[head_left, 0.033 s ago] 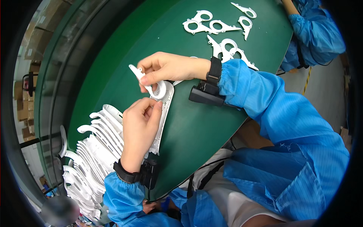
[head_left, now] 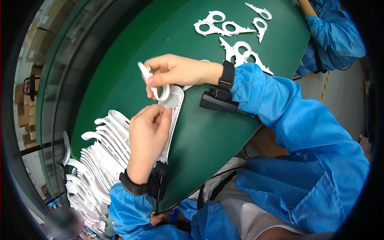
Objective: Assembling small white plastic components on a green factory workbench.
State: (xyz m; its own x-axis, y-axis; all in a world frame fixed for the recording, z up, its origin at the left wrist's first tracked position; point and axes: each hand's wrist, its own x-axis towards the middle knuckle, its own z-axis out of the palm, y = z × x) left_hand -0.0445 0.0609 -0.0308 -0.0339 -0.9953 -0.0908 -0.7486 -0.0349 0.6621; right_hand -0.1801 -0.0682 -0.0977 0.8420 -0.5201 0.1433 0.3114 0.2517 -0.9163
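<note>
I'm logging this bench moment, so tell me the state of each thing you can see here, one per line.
Left hand: closed on the long white perforated part, pressing it to the green table.
Right hand: fingers pinching a white ring-shaped piece, lifted over the perforated part.
Stacked white parts: piled at the left, untouched.
Loose white ring pieces: lying flat, scattered.

Factory line: green conveyor belt [head_left: 132,52], stacked white plastic parts [head_left: 94,164].
</note>
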